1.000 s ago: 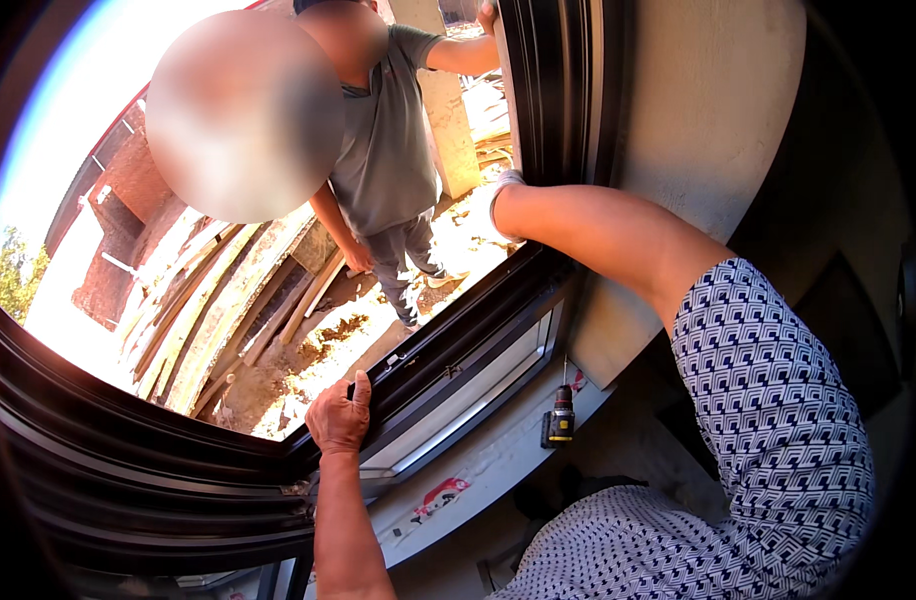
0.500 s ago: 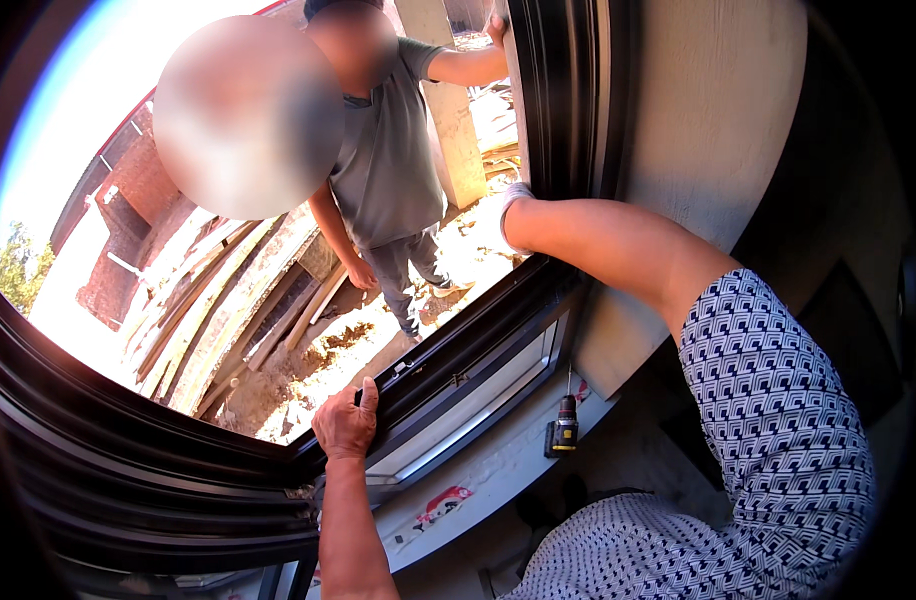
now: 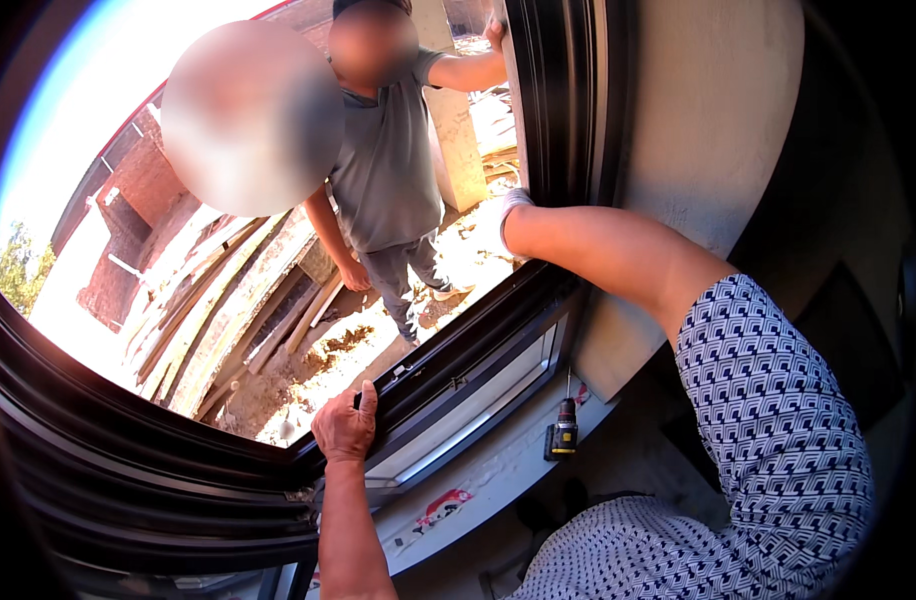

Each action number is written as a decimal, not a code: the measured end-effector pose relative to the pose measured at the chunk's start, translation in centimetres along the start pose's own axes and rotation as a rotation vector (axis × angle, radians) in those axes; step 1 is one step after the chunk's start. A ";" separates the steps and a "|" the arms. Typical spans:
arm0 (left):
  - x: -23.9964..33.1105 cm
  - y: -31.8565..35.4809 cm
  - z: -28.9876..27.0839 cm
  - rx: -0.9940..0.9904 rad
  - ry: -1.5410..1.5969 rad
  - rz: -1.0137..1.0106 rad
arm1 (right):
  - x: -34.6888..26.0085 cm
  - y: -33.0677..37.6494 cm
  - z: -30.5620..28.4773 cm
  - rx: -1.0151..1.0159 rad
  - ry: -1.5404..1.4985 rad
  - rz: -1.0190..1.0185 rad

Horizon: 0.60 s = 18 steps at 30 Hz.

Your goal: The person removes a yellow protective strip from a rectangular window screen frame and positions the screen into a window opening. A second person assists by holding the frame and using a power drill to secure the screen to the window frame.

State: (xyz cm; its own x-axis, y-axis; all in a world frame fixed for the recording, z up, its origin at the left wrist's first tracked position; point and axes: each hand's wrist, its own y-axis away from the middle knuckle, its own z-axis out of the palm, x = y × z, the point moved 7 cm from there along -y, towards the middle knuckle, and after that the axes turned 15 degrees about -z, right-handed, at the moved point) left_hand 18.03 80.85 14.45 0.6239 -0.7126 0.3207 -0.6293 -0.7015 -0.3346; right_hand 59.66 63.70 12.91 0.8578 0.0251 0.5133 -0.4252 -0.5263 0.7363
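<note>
My left hand (image 3: 345, 425) is bare and closed over the lower rail of a dark window frame (image 3: 458, 340), with the thumb pointing up. A small dark bit shows beside the thumb. My right arm, in a short patterned sleeve (image 3: 773, 400), reaches across to the frame's right upright (image 3: 561, 110). My right hand (image 3: 503, 217) is at the outer side of that upright, with something white over it; its fingers are hidden. Outside, a person in a grey shirt (image 3: 388, 170) stands with one raised hand (image 3: 495, 33) against the same upright, the other arm hanging down.
A cordless drill (image 3: 561, 432) with a long bit stands on the pale sill (image 3: 498, 500) below the frame. Long boards (image 3: 218, 300) lie piled on rubble outside. A pale wall panel (image 3: 698, 130) adjoins the upright. A round blur hides part of the outdoor view.
The person outside has shifted slightly to the right in the view. My hands stay where they were on the frame.
</note>
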 end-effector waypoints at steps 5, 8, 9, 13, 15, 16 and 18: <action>0.1 0.0 0.5 0.033 0.020 0.022 | 0.7 -0.6 1.0 0.073 0.014 0.061; -0.5 0.0 0.3 0.032 -0.005 0.007 | 0.1 1.6 -1.3 0.072 0.040 0.041; -1.3 0.2 -0.3 0.030 -0.021 -0.012 | -1.6 4.4 -3.8 0.132 0.034 0.071; 1.0 -0.4 0.9 -0.007 0.029 0.016 | 0.1 1.0 2.6 0.133 -0.051 0.182; -0.1 -0.2 0.7 0.007 0.014 0.004 | -1.8 2.2 0.7 0.223 0.006 0.092; -0.4 -0.2 0.6 0.013 0.011 0.003 | -2.7 3.7 -0.2 0.263 0.033 0.052; -0.6 -0.2 0.7 0.007 0.005 -0.004 | -3.8 6.8 -1.9 0.393 -0.006 0.029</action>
State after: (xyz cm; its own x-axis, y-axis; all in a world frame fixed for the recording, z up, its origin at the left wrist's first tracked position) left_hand 18.09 81.44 13.72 0.6237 -0.7102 0.3265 -0.6239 -0.7039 -0.3394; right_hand 52.98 61.66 16.83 0.8494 0.0015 0.5278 -0.3071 -0.8119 0.4965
